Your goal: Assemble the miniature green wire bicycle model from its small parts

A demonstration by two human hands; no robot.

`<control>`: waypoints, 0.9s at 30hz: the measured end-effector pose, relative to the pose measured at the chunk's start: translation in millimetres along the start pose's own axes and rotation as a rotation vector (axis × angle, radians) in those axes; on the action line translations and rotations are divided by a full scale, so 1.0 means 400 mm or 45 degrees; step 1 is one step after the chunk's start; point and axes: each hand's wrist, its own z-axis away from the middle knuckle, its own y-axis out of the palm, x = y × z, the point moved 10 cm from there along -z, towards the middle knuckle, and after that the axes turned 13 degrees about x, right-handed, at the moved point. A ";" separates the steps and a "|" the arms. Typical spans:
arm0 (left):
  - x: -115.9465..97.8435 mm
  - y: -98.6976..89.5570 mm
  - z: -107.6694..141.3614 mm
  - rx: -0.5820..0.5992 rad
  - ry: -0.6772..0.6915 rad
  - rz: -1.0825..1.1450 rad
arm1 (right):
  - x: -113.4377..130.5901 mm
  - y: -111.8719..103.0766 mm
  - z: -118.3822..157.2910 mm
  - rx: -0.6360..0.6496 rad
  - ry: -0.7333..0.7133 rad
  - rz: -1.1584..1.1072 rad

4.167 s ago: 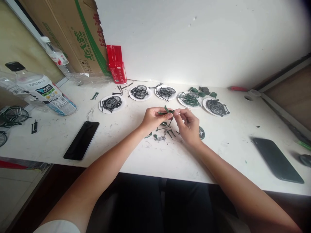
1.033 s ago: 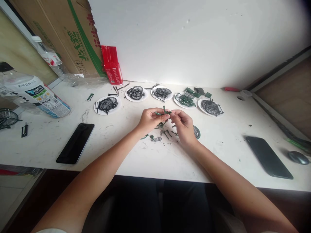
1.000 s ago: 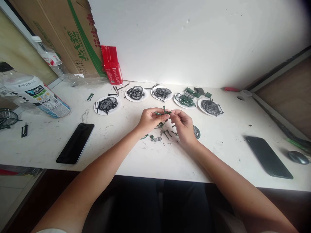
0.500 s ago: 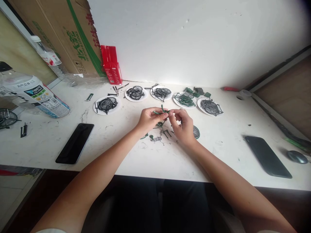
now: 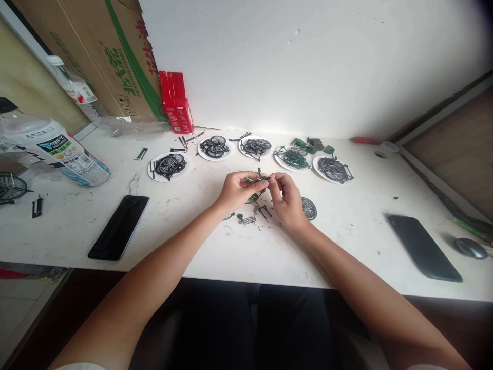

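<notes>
Clock centred on the green part, 12 straight ahead. Left hand [image 5: 239, 190] pinches the green part [image 5: 259, 171] between thumb and fingers, clear of the tabletop [image 5: 227, 257]; one tip points up at 12. Right hand [image 5: 288, 201], thumb and forefinger pinched together at the part's right end; contact partly hidden.

Below, at 6: green forked piece [image 5: 265, 211], silver rack [image 5: 249, 221], small oval green piece [image 5: 240, 217]. At 4, just beside the right hand: spoked wheel [image 5: 309, 209].

Farther out, paper plates bearing spoked wheels and frame pieces: dark lots at 9, 10, 12 and 3, a green lot [image 5: 292, 158] at 2. Red box [image 5: 179, 110] between 10 and 11. Black phone [image 5: 118, 227] at 8; dark slab [image 5: 423, 247] at 4, mouse [image 5: 470, 248] beyond.
</notes>
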 end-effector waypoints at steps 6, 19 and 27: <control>-0.005 0.004 0.001 0.010 0.005 -0.009 | -0.003 0.005 -0.002 0.028 0.046 -0.113; 0.009 0.005 -0.003 0.020 -0.014 0.106 | 0.006 -0.016 0.012 -0.108 0.005 -0.146; -0.001 0.003 -0.003 0.015 0.001 0.071 | 0.009 -0.023 0.008 -0.134 0.034 -0.173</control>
